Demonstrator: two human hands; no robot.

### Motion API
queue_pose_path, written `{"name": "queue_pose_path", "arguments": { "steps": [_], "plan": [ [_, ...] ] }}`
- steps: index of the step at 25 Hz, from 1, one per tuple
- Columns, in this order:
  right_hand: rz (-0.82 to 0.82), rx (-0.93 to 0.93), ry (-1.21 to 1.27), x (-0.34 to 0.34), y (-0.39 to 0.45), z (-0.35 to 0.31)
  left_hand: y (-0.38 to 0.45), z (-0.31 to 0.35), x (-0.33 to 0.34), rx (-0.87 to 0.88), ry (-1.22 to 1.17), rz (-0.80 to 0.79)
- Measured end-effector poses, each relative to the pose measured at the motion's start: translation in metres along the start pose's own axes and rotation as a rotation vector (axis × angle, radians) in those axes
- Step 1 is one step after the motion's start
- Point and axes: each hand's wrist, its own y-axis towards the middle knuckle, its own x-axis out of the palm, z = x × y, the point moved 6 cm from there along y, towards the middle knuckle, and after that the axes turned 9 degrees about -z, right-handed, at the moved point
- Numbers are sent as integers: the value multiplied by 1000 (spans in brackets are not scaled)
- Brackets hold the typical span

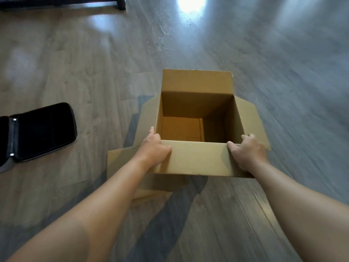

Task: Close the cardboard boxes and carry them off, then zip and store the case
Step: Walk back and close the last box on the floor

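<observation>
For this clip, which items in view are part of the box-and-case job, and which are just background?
Part of the job:
cardboard box, open and empty, gripped at its near corners by the left hand and right hand
black case, lying unzipped on the floor at left

Just lying about:
dark wheeled base at top left
wooden floor

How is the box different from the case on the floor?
The box is brown cardboard; the case is black. Both hands, left and right, grip the box; nothing touches the case. The box is fully in view, the case cut by the frame edge. Both lie open.
</observation>
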Motion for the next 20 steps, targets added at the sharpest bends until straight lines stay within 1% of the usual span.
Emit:
{"name": "queue_pose_path", "arguments": {
  "steps": [5,8,10,11,12,13,15,16,18,20],
  "plan": [
    [40,166,-16,-31,1,84,8,58,55,142,-15,-113],
    [67,288,-60,-45,-4,121,8,79,83,206,5,-189],
    [98,377,-169,-50,-9,129,5,88,97,288,2,-263],
    [101,376,-256,-49,-10,124,4,90,100,339,-27,-290],
    [85,313,-324,-43,-9,112,4,91,97,388,-57,-298],
    [45,191,-355,-32,-8,94,4,89,92,424,-69,-279],
    [-78,-98,-320,-2,-9,46,8,80,76,444,-13,-204],
    [-133,-205,-306,14,-12,23,9,74,69,443,42,-174],
    [-189,-335,-337,44,-17,-16,11,64,63,449,143,-169],
    [-179,-386,-420,64,-22,-37,9,59,63,456,201,-198]
  ]
}}
